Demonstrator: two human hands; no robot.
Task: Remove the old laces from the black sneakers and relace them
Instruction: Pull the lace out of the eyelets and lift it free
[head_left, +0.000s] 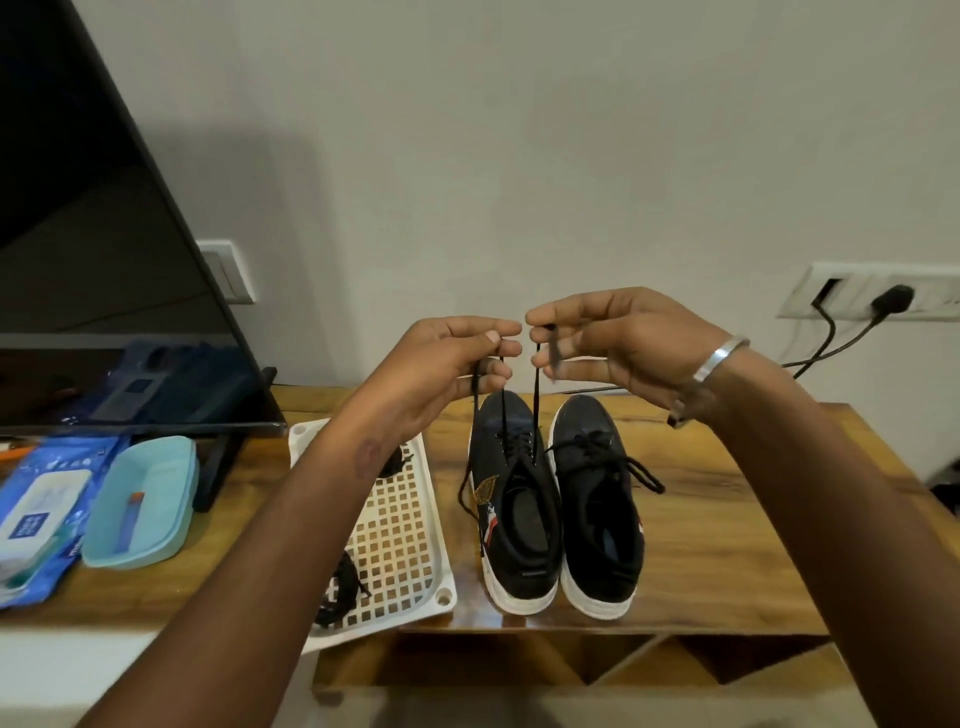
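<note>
- Above the toe of the left shoe (511, 499), the left hand (441, 364) and right hand (613, 348) are raised side by side, fingertips nearly meeting.
- The left hand pinches one end of the lace (535, 410) between thumb and curled fingers; the right hand pinches the other end, its tip sticking down past the fingers.
- From each pinch a strand runs down, taut, to the shoe's front eyelets; the two strands stand just apart and nearly parallel.
- Only the lower eyelets are threaded; the shoe's collar gapes open below the grip.
- Just right of that shoe, touching at the soles, stands the right shoe (597, 504), laced, with a loose bow trailing to its right.
- Both shoes point toward the wall (519, 156), heels near the front edge of the table (727, 545).
- Right of the grip the tabletop is bare wood out to its right edge; a cable (831, 343) hangs from a wall socket (878, 296) beyond the right wrist, which wears a bracelet (719, 358).
- Left of the grip, under the left forearm, a white tray (410, 545) lies just beside the left shoe, its near corner overhanging the table's front edge; dark laces (340, 587) lie on it.
- Farther left sit a teal case (143, 504), a blue wipes pack (41, 514) and a dark screen (104, 260) on its stand.
- Between the hands and the wall the air is open.
</note>
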